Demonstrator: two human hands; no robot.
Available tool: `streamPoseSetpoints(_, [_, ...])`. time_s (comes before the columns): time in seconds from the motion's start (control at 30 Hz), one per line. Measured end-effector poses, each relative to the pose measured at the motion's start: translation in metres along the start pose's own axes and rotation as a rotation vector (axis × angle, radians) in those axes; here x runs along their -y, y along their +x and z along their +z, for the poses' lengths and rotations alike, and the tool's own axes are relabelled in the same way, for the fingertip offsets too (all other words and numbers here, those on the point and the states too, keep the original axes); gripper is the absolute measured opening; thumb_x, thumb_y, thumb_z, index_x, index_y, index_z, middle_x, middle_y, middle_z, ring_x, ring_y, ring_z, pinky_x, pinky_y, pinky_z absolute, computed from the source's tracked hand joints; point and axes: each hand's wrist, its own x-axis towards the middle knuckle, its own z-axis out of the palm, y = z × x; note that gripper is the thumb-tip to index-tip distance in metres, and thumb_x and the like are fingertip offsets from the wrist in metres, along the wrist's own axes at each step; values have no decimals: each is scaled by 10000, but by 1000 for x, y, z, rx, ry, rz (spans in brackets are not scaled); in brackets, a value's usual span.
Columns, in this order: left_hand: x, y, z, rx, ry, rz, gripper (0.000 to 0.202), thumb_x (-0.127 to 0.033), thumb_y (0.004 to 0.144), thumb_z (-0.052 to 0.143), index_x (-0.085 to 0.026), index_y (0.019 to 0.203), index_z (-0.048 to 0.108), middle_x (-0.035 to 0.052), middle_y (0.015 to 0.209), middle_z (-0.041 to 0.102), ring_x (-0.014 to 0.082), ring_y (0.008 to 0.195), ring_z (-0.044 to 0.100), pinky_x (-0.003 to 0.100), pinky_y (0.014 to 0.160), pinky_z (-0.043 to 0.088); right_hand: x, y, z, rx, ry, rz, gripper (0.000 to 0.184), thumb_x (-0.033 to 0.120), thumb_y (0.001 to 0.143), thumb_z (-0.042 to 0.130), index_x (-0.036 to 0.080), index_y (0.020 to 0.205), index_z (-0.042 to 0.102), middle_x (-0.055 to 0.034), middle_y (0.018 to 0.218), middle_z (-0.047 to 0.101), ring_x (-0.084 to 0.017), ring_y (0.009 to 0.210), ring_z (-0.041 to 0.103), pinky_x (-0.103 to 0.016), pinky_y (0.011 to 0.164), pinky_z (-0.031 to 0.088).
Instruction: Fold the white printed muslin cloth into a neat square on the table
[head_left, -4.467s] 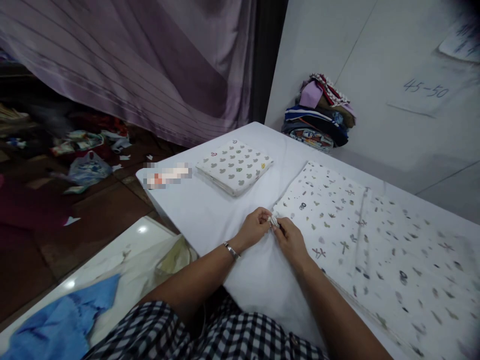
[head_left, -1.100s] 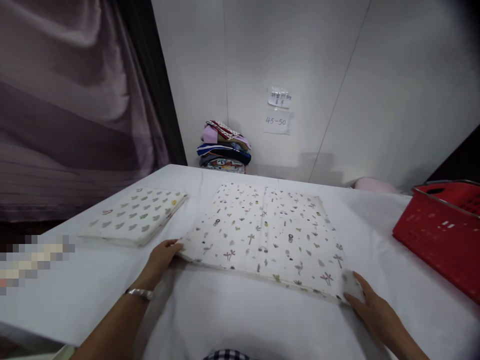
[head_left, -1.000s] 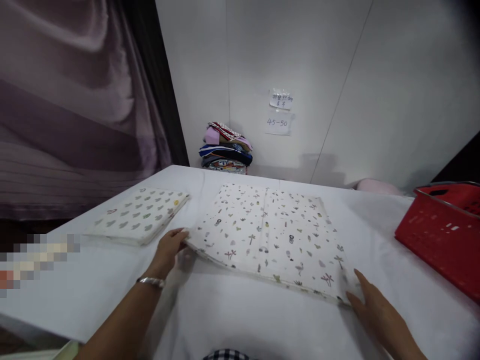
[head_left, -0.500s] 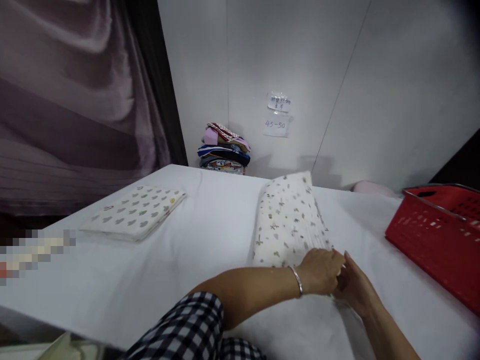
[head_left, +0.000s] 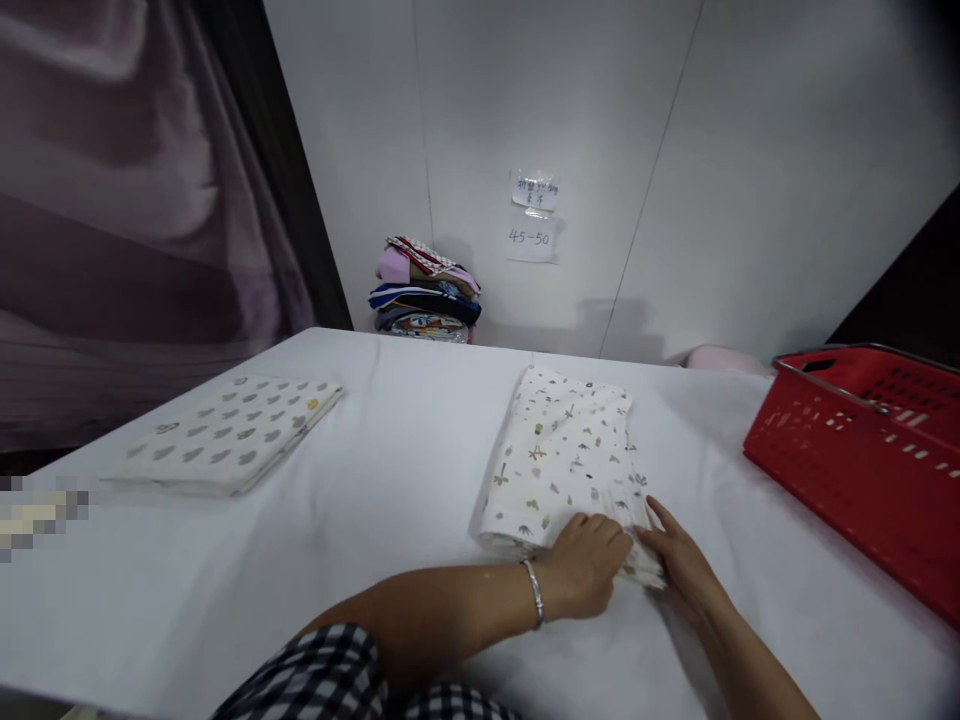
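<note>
A folded white cloth (head_left: 559, 465) with small grey-green and brown plant prints lies flat on the white-covered table. My left hand (head_left: 589, 565), a silver bracelet at its wrist, is closed on the near edge, its fingers curled over the fabric. At the near right corner, my right hand (head_left: 682, 565) touches the layered side edge with its thumb and a finger spread apart; its other fingers are partly hidden. Farther left rests a second folded cloth (head_left: 232, 430), cream with grey rounded shapes.
A red plastic basket (head_left: 847, 490) with a metal handle stands at the right. Behind the table's far edge is a pile of folded textiles (head_left: 426, 295) by the wall. Paper signs (head_left: 534, 238) hang above. A purple curtain (head_left: 135, 250) covers the left side.
The printed cloth has come down from a raised, tilted position to lie flat. My hands, close together before, have moved apart slightly, the left one toward me. The view has shifted right.
</note>
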Motion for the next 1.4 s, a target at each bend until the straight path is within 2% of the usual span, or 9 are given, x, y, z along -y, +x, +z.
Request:
streamPoseSetpoints(0.17, [24,-22,-6,13,52,-51,368,-50,700,486,-170,1042,423,65,1042,506,207,970,447,352,826,350,4,2,2,-36,4,-11,866,214,627,719,277,1388,309,-36,1009,678,-237,881,659,-308,739,540])
streamPoseSetpoints(0.33, [42,-44,-16,26,122,-57,353,10,667,467,-160,975,440,66,996,511,207,904,450,339,777,341,17,27,6,-60,2,26,898,206,658,704,286,1422,239,-62,1144,626,-211,915,649,-299,740,552])
streamPoseSetpoints(0.67, [71,-75,-24,-54,102,-216,420,94,651,392,-178,962,470,51,960,527,193,868,452,339,757,354,57,115,17,-24,-39,-103,953,128,713,646,218,1460,62,-115,1239,563,-187,938,638,-262,713,547])
streamPoseSetpoints(0.83, [77,-83,-24,-69,72,-272,358,96,636,385,-183,844,470,36,920,525,191,839,447,339,730,358,77,165,26,-74,-14,-136,967,131,696,661,224,1458,71,-123,1365,444,-162,1042,594,-226,741,544])
streamPoseSetpoints(0.97, [78,-84,-26,-77,13,-293,391,94,585,397,-193,839,476,32,938,532,203,855,459,353,739,366,92,202,31,-123,-25,-156,961,94,702,643,209,1458,63,-142,1424,353,-156,1103,556,-189,722,537])
streamPoseSetpoints(1.13, [84,-85,-19,-80,-47,-292,366,30,571,450,-222,836,477,34,923,555,223,826,482,379,715,376,113,236,44,-145,-91,-167,1005,57,652,666,248,1456,93,-154,1395,392,-188,961,626,-225,630,553])
streamPoseSetpoints(1.23, [89,-87,-6,-121,-40,-252,314,2,586,465,-229,798,466,36,875,570,225,786,493,382,680,374,138,242,65,-63,-161,-276,903,61,696,608,162,1451,123,-192,1304,483,-168,846,647,-221,623,517])
streamPoseSetpoints(1.33, [93,-89,6,-219,-58,-205,226,-47,638,490,-231,764,454,35,802,574,214,731,497,377,638,369,161,245,83,164,-172,-453,646,74,817,386,10,1414,149,-186,1184,560,-147,845,629,-246,673,462])
streamPoseSetpoints(1.4, [94,-89,12,-279,-69,-193,196,-70,661,500,-232,760,455,32,772,573,208,707,496,371,617,365,166,250,86,170,-198,-480,623,71,815,373,10,1405,182,-165,1162,578,-149,854,625,-256,687,460])
